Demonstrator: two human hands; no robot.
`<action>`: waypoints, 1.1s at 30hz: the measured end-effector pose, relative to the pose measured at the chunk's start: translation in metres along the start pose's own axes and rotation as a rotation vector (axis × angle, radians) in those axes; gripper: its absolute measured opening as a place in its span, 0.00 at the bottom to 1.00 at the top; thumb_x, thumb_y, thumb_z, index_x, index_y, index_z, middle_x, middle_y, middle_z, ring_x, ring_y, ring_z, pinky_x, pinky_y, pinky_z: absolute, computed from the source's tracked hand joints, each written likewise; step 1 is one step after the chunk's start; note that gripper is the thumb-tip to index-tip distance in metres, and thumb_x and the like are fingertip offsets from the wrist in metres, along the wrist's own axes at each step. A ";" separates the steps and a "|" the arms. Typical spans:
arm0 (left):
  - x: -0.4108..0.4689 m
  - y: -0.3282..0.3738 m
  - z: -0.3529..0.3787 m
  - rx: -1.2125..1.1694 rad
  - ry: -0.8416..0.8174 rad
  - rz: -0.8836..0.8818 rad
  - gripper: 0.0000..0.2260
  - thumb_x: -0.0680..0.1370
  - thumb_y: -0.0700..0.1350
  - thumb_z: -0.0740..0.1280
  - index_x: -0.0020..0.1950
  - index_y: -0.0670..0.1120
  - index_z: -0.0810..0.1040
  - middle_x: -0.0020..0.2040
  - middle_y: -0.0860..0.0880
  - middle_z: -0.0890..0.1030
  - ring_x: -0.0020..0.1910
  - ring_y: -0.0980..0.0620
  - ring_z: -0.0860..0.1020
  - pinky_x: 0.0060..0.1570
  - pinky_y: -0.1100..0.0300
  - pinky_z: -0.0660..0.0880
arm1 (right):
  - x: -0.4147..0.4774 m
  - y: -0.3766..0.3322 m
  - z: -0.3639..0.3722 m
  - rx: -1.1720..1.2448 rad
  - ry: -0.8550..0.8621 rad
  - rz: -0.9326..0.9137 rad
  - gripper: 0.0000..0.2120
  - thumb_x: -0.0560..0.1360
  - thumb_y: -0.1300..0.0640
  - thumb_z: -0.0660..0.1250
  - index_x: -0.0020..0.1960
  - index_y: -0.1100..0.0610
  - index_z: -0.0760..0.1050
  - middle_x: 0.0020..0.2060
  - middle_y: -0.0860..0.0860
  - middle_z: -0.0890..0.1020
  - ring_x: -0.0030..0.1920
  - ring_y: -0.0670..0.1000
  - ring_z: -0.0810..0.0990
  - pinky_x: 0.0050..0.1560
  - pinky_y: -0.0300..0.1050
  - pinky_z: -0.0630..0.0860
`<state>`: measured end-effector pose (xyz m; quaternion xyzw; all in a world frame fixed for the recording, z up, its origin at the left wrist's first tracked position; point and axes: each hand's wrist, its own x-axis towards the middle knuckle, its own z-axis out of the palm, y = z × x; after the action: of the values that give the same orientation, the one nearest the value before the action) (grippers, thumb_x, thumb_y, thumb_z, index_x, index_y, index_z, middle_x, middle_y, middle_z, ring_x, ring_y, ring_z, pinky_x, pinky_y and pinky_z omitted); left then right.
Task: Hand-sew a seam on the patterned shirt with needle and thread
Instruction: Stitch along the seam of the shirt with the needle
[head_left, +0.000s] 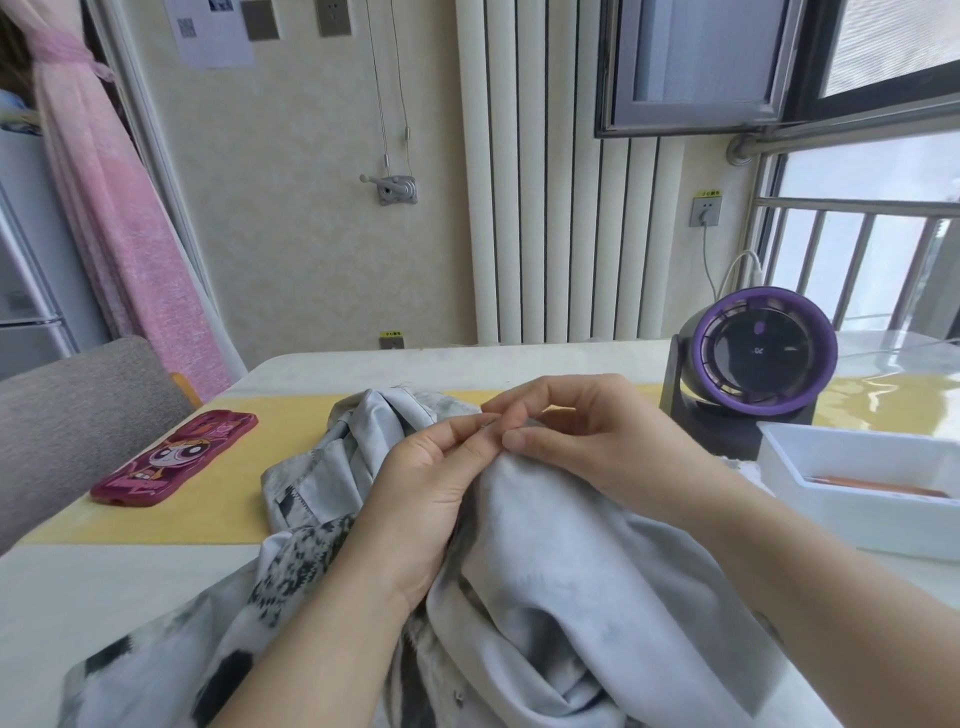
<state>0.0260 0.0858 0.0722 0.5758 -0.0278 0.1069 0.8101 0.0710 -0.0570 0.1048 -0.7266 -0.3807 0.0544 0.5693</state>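
Head view: the patterned shirt (545, 551) lies bunched on the counter (130, 587), near centre, draping toward me. My left hand (421, 488) grips 1 raised fold, fingers (465, 431) curled round it. My right hand (582, 431) pinches the same fold, its fingers (524, 441) touching the left ones.

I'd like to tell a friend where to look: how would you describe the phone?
Start at the white table, then the yellow runner across it. Left of the grey patterned shirt lies the phone; its magenta cartoon-girl case matches nothing else on the table.
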 end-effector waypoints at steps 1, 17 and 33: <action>0.001 -0.002 -0.001 0.028 0.016 0.003 0.11 0.65 0.45 0.70 0.45 0.43 0.82 0.46 0.42 0.85 0.48 0.50 0.81 0.54 0.58 0.76 | 0.000 0.000 0.001 -0.002 0.031 0.003 0.06 0.73 0.64 0.70 0.40 0.55 0.79 0.49 0.49 0.84 0.52 0.46 0.82 0.58 0.40 0.76; 0.006 -0.008 -0.013 0.482 0.166 0.145 0.04 0.75 0.42 0.69 0.42 0.50 0.81 0.37 0.53 0.84 0.39 0.59 0.80 0.47 0.61 0.73 | -0.007 -0.043 -0.015 0.766 -0.014 0.234 0.06 0.77 0.62 0.57 0.45 0.59 0.72 0.24 0.48 0.62 0.21 0.44 0.62 0.29 0.43 0.78; 0.007 -0.007 -0.013 0.504 0.126 0.178 0.04 0.75 0.41 0.70 0.43 0.50 0.81 0.39 0.52 0.85 0.40 0.58 0.82 0.44 0.66 0.76 | 0.000 -0.006 0.005 -0.141 0.148 0.018 0.07 0.75 0.58 0.67 0.38 0.57 0.75 0.22 0.43 0.70 0.25 0.42 0.66 0.34 0.36 0.66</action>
<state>0.0335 0.0969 0.0626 0.7468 -0.0004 0.2167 0.6288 0.0649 -0.0529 0.1082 -0.7702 -0.3338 -0.0212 0.5430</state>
